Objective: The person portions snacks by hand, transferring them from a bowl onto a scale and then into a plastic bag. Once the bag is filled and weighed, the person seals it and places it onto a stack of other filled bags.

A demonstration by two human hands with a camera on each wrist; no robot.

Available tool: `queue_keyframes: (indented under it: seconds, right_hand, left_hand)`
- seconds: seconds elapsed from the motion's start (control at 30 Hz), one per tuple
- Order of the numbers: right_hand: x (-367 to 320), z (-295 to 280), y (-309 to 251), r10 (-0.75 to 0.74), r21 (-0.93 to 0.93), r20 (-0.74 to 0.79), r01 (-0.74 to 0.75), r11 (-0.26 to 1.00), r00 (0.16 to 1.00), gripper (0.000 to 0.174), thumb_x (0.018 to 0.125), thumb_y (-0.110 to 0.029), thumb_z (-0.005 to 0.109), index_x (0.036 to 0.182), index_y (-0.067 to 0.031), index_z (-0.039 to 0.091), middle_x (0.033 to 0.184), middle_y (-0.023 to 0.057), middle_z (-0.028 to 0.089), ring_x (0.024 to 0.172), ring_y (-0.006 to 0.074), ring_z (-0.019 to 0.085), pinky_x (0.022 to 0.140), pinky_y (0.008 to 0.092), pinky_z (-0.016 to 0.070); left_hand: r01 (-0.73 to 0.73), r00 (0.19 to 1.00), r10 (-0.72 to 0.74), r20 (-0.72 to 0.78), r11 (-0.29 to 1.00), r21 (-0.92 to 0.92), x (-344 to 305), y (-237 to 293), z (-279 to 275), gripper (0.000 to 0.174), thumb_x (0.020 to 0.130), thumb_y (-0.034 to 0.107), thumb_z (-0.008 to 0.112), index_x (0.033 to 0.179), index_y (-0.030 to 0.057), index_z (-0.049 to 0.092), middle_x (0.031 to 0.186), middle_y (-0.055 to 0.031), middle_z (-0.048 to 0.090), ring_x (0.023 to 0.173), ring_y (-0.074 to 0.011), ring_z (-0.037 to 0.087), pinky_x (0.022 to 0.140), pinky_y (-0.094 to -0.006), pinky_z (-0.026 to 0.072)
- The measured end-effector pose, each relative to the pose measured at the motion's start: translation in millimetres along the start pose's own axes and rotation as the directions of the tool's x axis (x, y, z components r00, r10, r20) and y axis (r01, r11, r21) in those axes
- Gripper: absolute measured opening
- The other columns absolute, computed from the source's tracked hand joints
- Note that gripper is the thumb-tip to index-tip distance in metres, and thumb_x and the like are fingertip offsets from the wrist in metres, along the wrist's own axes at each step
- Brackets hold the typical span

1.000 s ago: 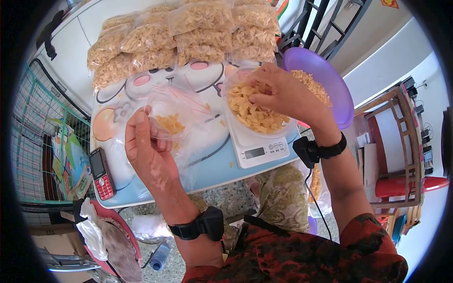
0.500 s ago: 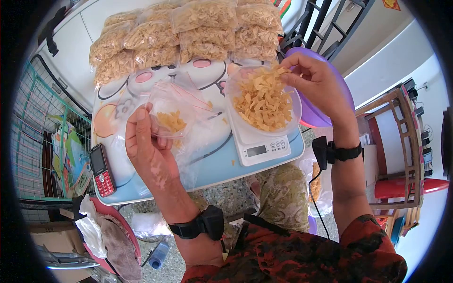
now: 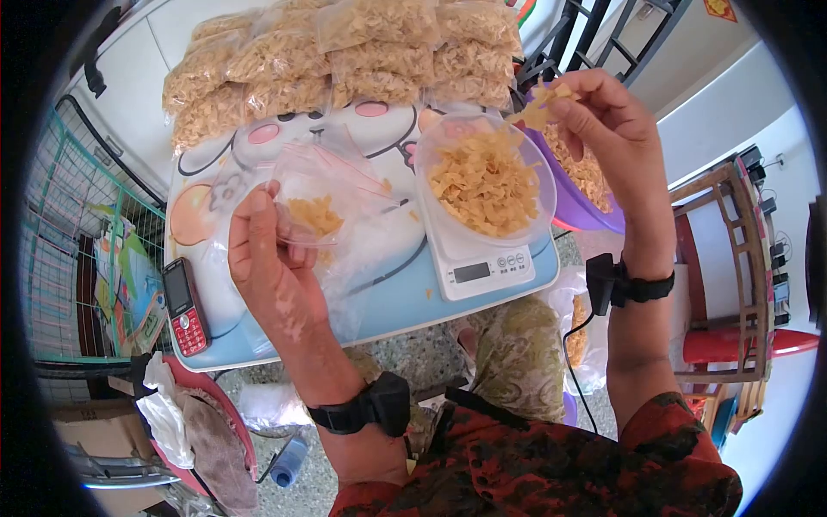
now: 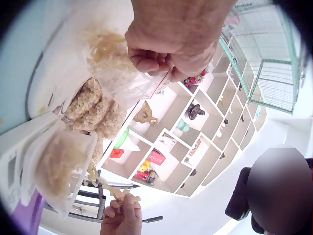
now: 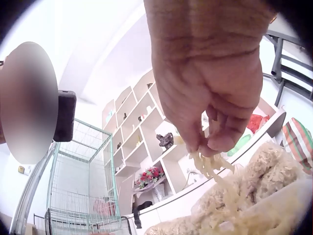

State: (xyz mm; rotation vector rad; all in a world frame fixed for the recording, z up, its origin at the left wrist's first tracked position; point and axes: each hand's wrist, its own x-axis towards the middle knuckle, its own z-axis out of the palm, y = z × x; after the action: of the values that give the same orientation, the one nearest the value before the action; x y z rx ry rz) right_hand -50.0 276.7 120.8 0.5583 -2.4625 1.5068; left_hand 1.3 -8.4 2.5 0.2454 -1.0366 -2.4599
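Watching from afar, I see the left hand [image 3: 280, 269] pinching a clear, red-lined plastic bag [image 3: 301, 172]; then thin, curled, pale-yellow strips [image 3: 482, 185] heaped in a translucent plastic bowl [image 3: 546, 191] on a white scale [image 3: 495, 277]; the right hand [image 3: 622, 133] pinches a ragged yellow clump [image 3: 541, 105] near it.

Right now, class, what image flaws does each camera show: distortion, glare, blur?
Head: fisheye distortion bows the green wire cage, corners dark; left wrist: the translucent plastic bowl looks hazy; right wrist: upper left glares white, flakes along the bottom edge are blurred.
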Motion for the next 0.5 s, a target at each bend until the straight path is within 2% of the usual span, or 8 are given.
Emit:
queue_keyframes:
  seconds: [0.13,0.23,0.33,0.43,0.5]
  right_hand:
    - [-1,-2,2,0.011,0.090,0.046,-0.015,0.996,0.999,0.013,0.091,-0.010,0.066,0.103,-0.0041,0.064,0.083,-0.0016,0.063,0.068,0.0034,0.056,0.057,0.0171,0.0436]
    - [-5,4,1,0.015,0.099,-0.041,-0.011,0.995,0.999,0.012,0.091,-0.009,0.065,0.102,-0.0039,0.064,0.081,-0.0020,0.063,0.066,0.0031,0.055,0.055,0.0173,0.0420]
    - [-5,-4,-1,-0.030,0.110,-0.056,0.036,0.993,0.998,0.011,0.092,-0.009,0.063,0.102,-0.0044,0.064,0.080,-0.0020,0.062,0.066,0.0029,0.055,0.057,0.0162,0.0426]
    - [-3,-7,-1,0.064,0.044,0.008,-0.064,0.997,0.998,0.011,0.093,-0.010,0.061,0.100,-0.0026,0.064,0.079,-0.0015,0.062,0.067,0.0049,0.056,0.059,0.0186,0.0441]
    - [-3,-3,5,0.104,-0.265,0.049,-0.088,0.960,0.993,0.013,0.092,-0.013,0.062,0.097,-0.0020,0.064,0.077,-0.0006,0.062,0.067,0.0066,0.057,0.060,0.0221,0.0451]
  left_hand:
    - [-0.002,1.000,0.002,0.001,1.000,0.005,-1,0,2,0.028,0.096,0.021,0.060,0.112,-0.0022,0.059,0.068,0.0055,0.040,0.051,-0.0019,0.031,0.043,-0.0182,0.0230]
    - [0.013,0.999,-0.012,0.045,0.999,-0.036,-1,0,-3,0.025,0.095,0.020,0.062,0.109,-0.0008,0.062,0.068,0.0051,0.045,0.051,-0.0030,0.035,0.044,-0.0190,0.0242]
    - [0.017,0.998,-0.014,0.060,0.999,-0.046,0,0,-6,0.022,0.094,0.019,0.063,0.107,0.0001,0.063,0.068,0.0048,0.047,0.052,-0.0033,0.037,0.045,-0.0194,0.0247]
    - [0.020,0.998,-0.017,0.055,0.999,-0.045,0,-1,-5,0.022,0.095,0.018,0.062,0.107,0.0002,0.063,0.068,0.0047,0.047,0.052,-0.0032,0.037,0.045,-0.0196,0.0243]
    - [0.025,0.998,-0.021,0.062,0.998,-0.054,1,0,-5,0.022,0.095,0.018,0.062,0.107,0.0001,0.063,0.069,0.0047,0.047,0.051,-0.0032,0.037,0.045,-0.0197,0.0241]
